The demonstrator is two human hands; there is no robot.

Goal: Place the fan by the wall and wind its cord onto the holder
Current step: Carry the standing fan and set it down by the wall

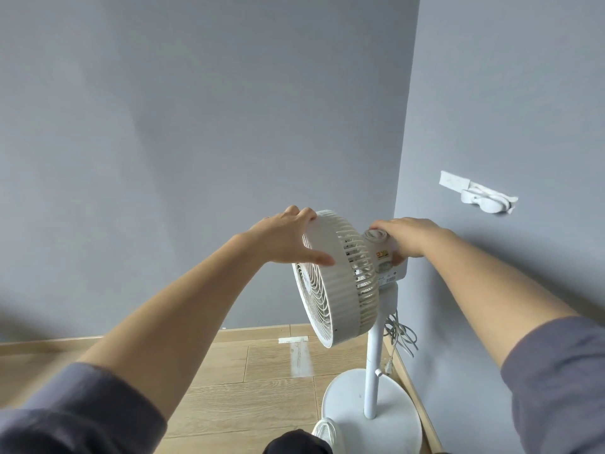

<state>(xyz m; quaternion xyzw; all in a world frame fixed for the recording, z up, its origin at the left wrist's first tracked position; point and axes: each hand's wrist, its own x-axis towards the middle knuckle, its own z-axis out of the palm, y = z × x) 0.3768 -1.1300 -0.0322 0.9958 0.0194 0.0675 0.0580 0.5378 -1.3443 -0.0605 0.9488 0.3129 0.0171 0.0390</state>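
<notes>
**Fan upright in corner, both hands on its head, cord hanging in a bundle**

The fan [340,283] stands on the wooden floor [245,371] in the corner of the room. Its round base [347,404] is near the skirting of the side wall [507,93] and its pole [375,365] is vertical. The head is tilted, with the grille facing left and downward.

The left hand [288,237] grips the front rim of the grille, fingers curled over the top edge and thumb laid along the ribbed band. The right hand [409,237] holds the motor housing [379,247] at the rear of the head, fingers wrapped round it.

The cord [401,332] hangs in a loose bundle just under the head, between the pole and the side wall. Its plug [389,367] dangles lower, beside the pole. The holder [481,199], a white fitting fixed with pale tape, sits on the side wall above and to the right of the fan head, well apart from the cord.

A pale tape strip [299,353] lies on the floor to the left of the base.
</notes>
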